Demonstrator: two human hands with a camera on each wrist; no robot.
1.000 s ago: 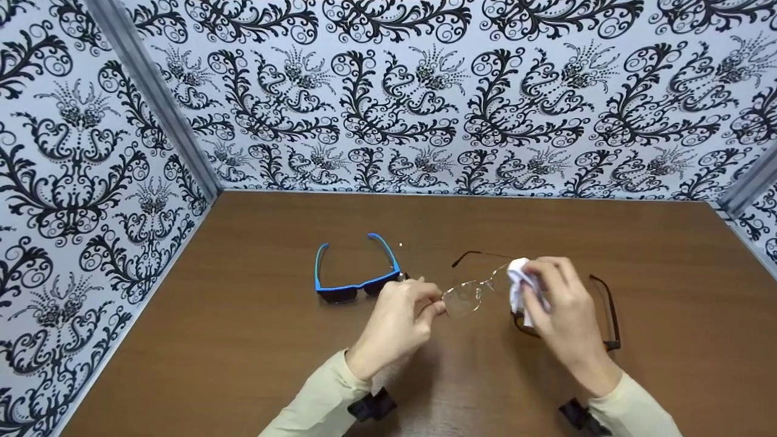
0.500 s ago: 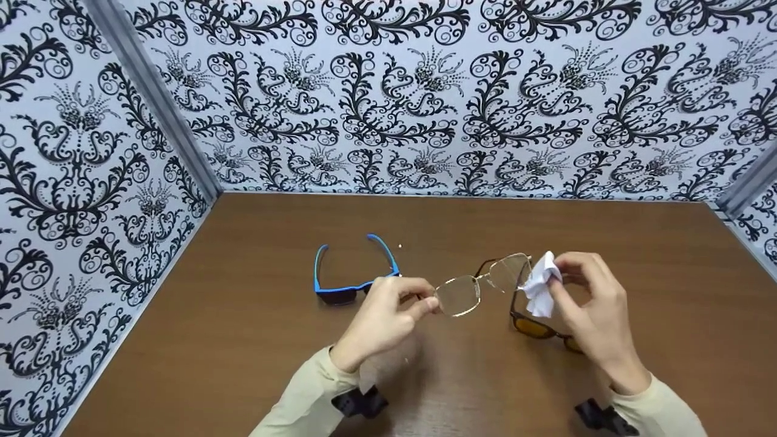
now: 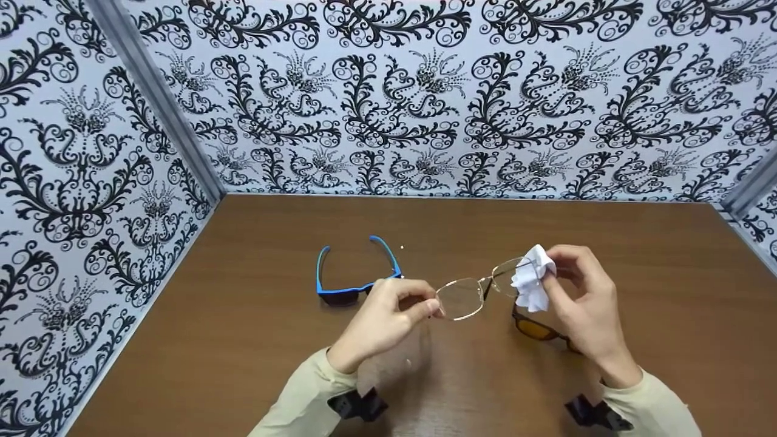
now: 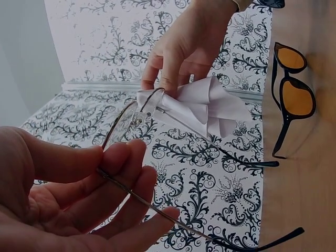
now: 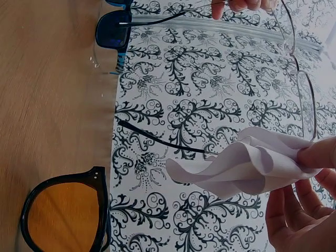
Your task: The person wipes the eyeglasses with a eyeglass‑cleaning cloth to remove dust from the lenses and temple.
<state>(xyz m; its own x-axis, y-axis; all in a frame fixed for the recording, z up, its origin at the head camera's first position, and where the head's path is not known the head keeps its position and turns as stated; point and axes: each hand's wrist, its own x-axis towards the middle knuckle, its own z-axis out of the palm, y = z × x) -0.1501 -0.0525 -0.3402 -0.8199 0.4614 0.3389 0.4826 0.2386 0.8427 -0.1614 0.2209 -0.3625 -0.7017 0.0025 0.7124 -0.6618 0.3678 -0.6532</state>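
Your right hand [image 3: 589,309] has shifted a little left over the last half second, so the crumpled white cloth [image 3: 532,282] it pinches now covers the outer part of the far lens; your left hand [image 3: 388,318] stays almost where it was.

Farthest left on the brown wood-grain table [image 3: 243,328], blue-framed sunglasses [image 3: 340,296] with dark lenses lie with arms spread, partly hidden by your left hand. That hand pinches the thin gold wire eyeglasses [image 3: 462,298] with clear lenses by the hinge end, thumb against fingers. You hold the eyeglasses above the table, between your hands, temples unfolded. Your right hand keeps a narrow grip, thumb on one side of the cloth and fingers on the other. Dark-framed sunglasses [image 3: 534,329] with amber lenses lie on the table below the cloth, partly hidden by your right hand.

Wiping the lens seems the step in hand. Stroke lightly and steady the frame near the rim, since thin wire may bend at the bridge. Gather the loose folds so they don't catch on a nose pad or temple. You can't tell from here whether cloth backs both faces of the lens.

For moving, bare wood shows left of the blue pair and beyond the eyeglasses, up to the black-and-white patterned wall [image 3: 394,109]. On the right, dipping your hand could knock the amber pair, so stay high there.
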